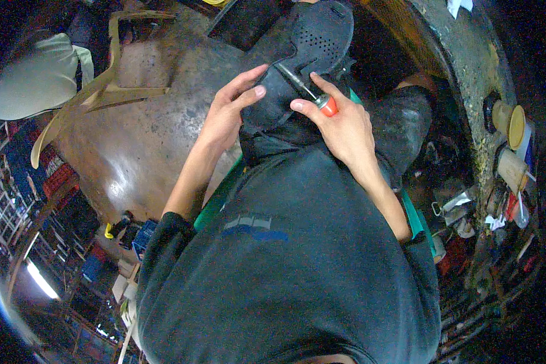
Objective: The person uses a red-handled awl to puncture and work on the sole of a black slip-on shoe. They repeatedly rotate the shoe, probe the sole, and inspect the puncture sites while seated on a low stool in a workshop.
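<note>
My right hand (352, 127) is closed round a hand tool with an orange handle (328, 105). Its straight metal shaft (296, 80) points up and left, lying over a dark piece (270, 100) at my lap; the tool's exact kind is unclear. Beside the shaft's tip, my left hand (227, 112) has its fingers stretched out and its thumb apart, with nothing gripped. It is close to the dark piece's left edge, and I cannot tell whether they touch. Just beyond is a black rounded form with many small holes (321, 42), like the top of a clog.
A curved wooden frame (106, 79) lies on the stained floor (158, 127) to the left, near a pale grey rounded seat or cushion (33, 82). Along the right runs a worn ledge (467, 67) with a yellowish round-ended spool (515, 127). A blue crate (144, 235) stands at lower left.
</note>
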`<action>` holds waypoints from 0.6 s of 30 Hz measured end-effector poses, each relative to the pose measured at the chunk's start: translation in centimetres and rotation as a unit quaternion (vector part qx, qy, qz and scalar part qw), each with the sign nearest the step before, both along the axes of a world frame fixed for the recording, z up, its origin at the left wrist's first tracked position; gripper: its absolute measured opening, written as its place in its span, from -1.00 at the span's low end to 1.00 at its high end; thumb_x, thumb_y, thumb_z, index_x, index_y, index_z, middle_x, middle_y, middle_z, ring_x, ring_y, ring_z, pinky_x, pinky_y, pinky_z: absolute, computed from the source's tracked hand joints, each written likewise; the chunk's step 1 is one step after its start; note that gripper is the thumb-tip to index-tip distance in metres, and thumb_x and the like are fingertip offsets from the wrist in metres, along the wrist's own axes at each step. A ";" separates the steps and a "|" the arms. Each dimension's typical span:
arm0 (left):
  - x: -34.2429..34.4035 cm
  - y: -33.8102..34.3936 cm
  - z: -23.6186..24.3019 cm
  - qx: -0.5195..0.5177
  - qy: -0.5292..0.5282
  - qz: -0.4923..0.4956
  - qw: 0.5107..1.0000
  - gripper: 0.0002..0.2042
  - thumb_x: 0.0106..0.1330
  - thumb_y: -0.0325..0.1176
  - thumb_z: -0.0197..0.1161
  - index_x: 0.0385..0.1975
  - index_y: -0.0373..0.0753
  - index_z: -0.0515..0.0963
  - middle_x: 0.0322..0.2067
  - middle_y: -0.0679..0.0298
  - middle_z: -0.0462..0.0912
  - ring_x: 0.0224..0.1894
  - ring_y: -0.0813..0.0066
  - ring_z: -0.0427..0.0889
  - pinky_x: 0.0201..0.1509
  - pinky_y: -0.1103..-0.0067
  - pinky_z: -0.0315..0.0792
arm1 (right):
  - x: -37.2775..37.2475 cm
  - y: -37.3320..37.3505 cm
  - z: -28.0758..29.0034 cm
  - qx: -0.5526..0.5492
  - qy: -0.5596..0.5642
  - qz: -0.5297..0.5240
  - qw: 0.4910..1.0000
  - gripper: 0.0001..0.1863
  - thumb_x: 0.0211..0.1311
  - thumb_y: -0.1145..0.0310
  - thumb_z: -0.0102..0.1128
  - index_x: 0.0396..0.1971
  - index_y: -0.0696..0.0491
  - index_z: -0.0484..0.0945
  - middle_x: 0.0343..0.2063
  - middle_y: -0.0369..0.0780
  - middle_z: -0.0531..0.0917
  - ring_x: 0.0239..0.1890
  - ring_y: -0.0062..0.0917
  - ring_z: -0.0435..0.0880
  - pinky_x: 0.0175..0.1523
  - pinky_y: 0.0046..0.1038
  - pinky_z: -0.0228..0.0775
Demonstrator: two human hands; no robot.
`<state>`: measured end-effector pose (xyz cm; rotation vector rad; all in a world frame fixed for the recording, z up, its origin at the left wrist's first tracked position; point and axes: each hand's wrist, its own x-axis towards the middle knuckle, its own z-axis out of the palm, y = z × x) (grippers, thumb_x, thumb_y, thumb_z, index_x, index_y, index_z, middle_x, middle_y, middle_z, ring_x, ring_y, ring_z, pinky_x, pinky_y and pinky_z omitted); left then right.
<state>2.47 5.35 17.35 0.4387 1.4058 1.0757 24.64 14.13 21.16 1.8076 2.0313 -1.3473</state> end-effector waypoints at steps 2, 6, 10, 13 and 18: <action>0.2 0.1 -0.7 -0.030 -0.001 -0.002 1.000 -0.52 0.63 -0.34 0.26 0.49 -0.30 0.51 0.30 0.14 0.71 0.27 0.28 0.72 0.43 0.42 0.55 | 0.1 -0.1 0.0 -0.026 -0.011 0.000 1.000 -0.07 0.15 -0.52 0.46 0.47 -0.36 0.61 -0.07 0.07 0.85 0.07 0.02 0.85 0.24 -0.08 0.63; 0.7 0.0 -1.4 -0.056 -0.100 0.038 0.993 -0.55 0.66 -0.27 0.26 0.46 -0.29 0.54 0.24 0.18 0.76 0.25 0.34 0.74 0.42 0.40 0.57 | 0.2 -0.3 -0.1 -0.031 -0.025 0.007 0.999 -0.03 0.13 -0.56 0.42 0.51 -0.39 0.56 -0.12 0.08 0.85 0.05 0.06 0.84 0.23 -0.05 0.63; 1.1 -0.4 -1.4 -0.013 -0.144 0.043 0.989 -0.57 0.69 -0.24 0.22 0.44 -0.28 0.56 0.24 0.17 0.77 0.24 0.36 0.75 0.40 0.37 0.60 | 0.3 -0.9 -0.6 0.041 0.004 0.033 0.999 0.07 0.13 -0.66 0.30 0.52 -0.26 0.54 -0.28 0.18 0.82 -0.14 0.15 0.85 0.00 0.09 0.72; 1.2 -0.5 -1.4 -0.024 -0.153 0.052 0.987 -0.55 0.69 -0.27 0.23 0.46 -0.35 0.53 0.27 0.18 0.75 0.26 0.42 0.71 0.41 0.45 0.57 | 0.4 -1.0 -1.0 0.051 0.004 0.043 0.998 0.07 0.14 -0.65 0.29 0.52 -0.24 0.53 -0.33 0.18 0.82 -0.18 0.15 0.86 -0.03 0.09 0.72; 1.3 -0.1 -1.5 -0.014 -0.141 0.040 0.989 -0.57 0.70 -0.24 0.21 0.45 -0.29 0.54 0.24 0.17 0.77 0.21 0.38 0.77 0.35 0.39 0.64 | 0.5 -1.1 -1.1 0.076 0.010 0.064 0.995 0.06 0.18 -0.64 0.27 0.54 -0.21 0.51 -0.40 0.17 0.80 -0.26 0.15 0.85 -0.09 0.10 0.72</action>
